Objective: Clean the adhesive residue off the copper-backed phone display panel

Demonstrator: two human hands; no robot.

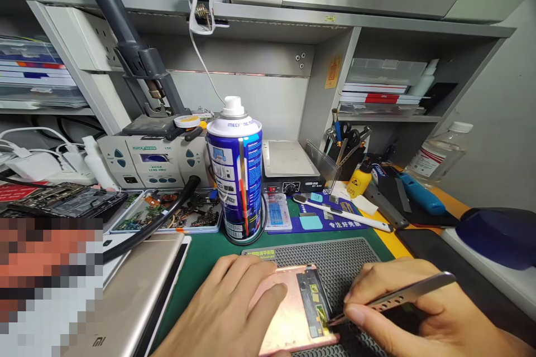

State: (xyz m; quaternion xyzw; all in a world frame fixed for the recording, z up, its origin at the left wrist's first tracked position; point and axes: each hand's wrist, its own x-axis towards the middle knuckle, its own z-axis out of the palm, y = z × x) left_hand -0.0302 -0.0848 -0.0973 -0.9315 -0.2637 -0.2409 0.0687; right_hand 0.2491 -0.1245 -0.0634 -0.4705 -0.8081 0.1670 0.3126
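A phone screen assembly (288, 307) with a copper-coloured back lies on a grey dotted mat (355, 251). Along its right end runs a dark strip with small yellow patches. My left hand (228, 301) holds the assembly from the left, its thumb on the copper surface and its fingers at the far edge. In my right hand (402, 307) is a pair of metal tweezers (419, 289), gripped between thumb and fingers. The tweezers' tips meet the dark strip near its right edge; whether they pinch anything is too small to tell.
A blue spray can (235, 178) stands behind the mat. Further back are a hot-air station (154, 162) and a hot plate (288, 170). A gold phone (121, 301) lies left, beside a black hose (159, 226). A white brush (343, 213) and a yellow bottle (360, 178) are back right.
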